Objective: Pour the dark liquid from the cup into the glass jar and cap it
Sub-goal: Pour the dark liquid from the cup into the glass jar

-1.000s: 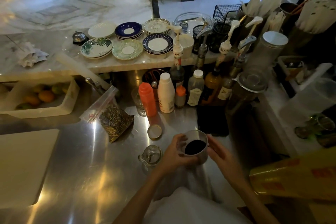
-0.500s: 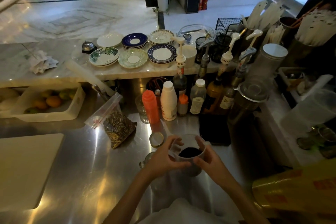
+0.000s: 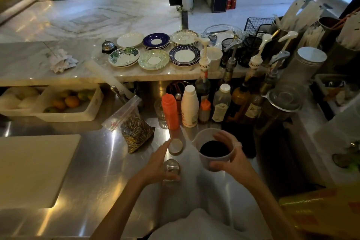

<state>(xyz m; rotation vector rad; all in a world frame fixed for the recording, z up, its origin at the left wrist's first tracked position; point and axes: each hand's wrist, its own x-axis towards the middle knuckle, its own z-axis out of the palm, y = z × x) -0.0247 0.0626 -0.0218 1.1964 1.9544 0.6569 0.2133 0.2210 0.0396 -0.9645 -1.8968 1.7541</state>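
Observation:
A translucent plastic cup (image 3: pixel 202 138) holding dark liquid (image 3: pixel 214 149) is lifted above the steel counter, gripped by my right hand (image 3: pixel 231 160) around its right side. To its left a small clear glass jar (image 3: pixel 171 168) stands upright and open on the counter. My left hand (image 3: pixel 155 165) wraps around the jar's left side, thumb in front of it. The jar's round metal lid (image 3: pixel 176 146) lies flat on the counter just beyond the jar, near my left fingertips.
A zip bag of seeds (image 3: pixel 136 130) lies left of the lid. Sauce and syrup bottles (image 3: pixel 190 107) crowd the counter behind the cup. A pale cutting board (image 3: pixel 33 167) fills the left. A black mat (image 3: pixel 239 132) and dark sink lie to the right.
My left hand let go of the cup and moved down-left onto the glass jar. My right hand alone now holds the cup, shifted slightly right.

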